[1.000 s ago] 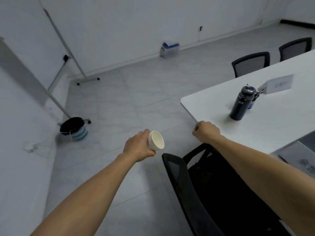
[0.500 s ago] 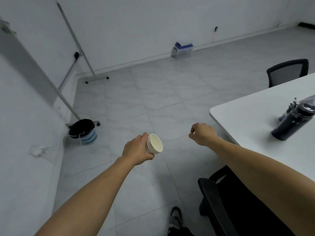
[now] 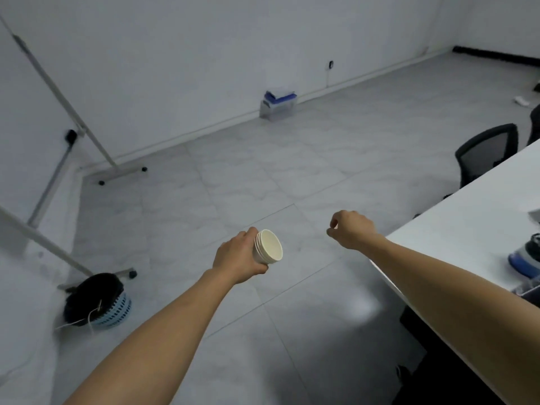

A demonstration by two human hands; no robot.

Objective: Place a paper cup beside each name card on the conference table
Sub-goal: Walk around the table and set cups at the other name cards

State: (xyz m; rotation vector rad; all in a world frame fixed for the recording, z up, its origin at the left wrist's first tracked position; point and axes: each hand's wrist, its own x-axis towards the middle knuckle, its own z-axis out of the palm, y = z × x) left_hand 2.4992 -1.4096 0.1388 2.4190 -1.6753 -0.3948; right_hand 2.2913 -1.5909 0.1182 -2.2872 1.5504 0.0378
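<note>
My left hand [image 3: 238, 261] grips a stack of white paper cups [image 3: 268, 250], held sideways over the floor with the open mouth facing right. My right hand [image 3: 352, 230] hangs loosely curled with nothing in it, just left of the corner of the white conference table [image 3: 455, 244]. At the right frame edge a dark bottle [image 3: 527, 255] is blurred on the table, and a sliver of a white card [image 3: 535, 215] shows behind it. The rest of the table is cut off.
A black mesh chair [image 3: 486, 154] stands at the table's far side. A whiteboard stand [image 3: 73, 135] leans on the left, with a black-lined bin [image 3: 98, 302] at its foot. A blue-and-white box [image 3: 277, 105] sits by the far wall. Grey tiled floor lies ahead.
The view has swung left, away from the table; the bottle and name card have slid to the right edge and the near chair has left the frame. Both hands keep their poses.
</note>
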